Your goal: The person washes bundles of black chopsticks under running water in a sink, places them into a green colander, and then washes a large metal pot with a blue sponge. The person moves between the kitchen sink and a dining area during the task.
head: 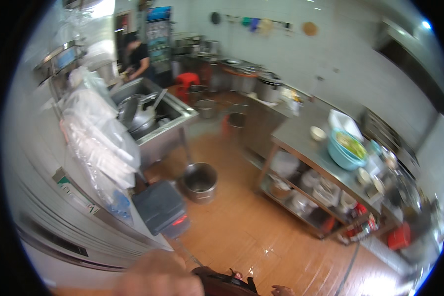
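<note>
My left hand [159, 275] is at the bottom, large, close and blurred. Its fingers look curled, but whether they hold anything is hidden. Beside it runs the lower part of a white refrigerator-like cabinet [37, 177], with a dark slot and a label bearing writing. Only part of my right hand [282, 290] shows at the bottom edge, low over the tiled floor, and its grip cannot be made out. A grey plastic box or bin [159, 207] stands ahead of my left hand. Beyond it a steel pot [200, 185] rests on the orange-brown floor [225, 222].
Plastic bags [100, 137] hang along the left. A steel sink [166, 127] holds pans; a person [138, 57] works behind it. To the right, a steel worktable [296, 129] carries a light-blue basin [340, 155] of green vegetables and a small bowl [318, 133]. A red stool [188, 81] stands farther back.
</note>
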A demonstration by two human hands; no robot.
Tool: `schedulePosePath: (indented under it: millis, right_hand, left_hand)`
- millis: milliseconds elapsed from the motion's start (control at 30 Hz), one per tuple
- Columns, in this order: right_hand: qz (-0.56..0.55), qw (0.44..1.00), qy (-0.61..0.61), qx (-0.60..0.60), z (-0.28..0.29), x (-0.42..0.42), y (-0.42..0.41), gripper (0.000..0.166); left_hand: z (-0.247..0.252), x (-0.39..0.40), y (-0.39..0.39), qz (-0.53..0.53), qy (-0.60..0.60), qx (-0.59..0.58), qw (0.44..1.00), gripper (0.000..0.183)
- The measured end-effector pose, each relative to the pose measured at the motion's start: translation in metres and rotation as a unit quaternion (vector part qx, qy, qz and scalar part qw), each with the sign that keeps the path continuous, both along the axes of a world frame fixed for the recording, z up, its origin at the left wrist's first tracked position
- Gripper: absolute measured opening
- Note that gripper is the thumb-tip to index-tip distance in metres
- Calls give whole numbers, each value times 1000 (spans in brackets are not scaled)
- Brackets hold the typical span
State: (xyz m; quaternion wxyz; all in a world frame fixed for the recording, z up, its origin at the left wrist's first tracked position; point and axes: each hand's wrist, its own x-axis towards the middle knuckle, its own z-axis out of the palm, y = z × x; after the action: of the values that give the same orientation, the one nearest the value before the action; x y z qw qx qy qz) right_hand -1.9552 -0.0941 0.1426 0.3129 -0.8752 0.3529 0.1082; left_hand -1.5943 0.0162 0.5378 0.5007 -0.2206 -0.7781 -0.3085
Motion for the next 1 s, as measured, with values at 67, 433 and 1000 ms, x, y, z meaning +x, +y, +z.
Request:
schedulePosePath:
  millis: [67,433,1000]
  right_hand:
    - [-5,991,-131,6,-21,8,-71,35]
    - [61,997,-31,46,42,284,-279,36]
    - [112,993,-36,11,95,608,-557,30]
  left_hand:
    - [-19,16,-20,96,3,69,993,31]
    - [-174,180,-141,439,-31,497,748,43]
    - [-229,485,-467,605,-164,550,551,33]
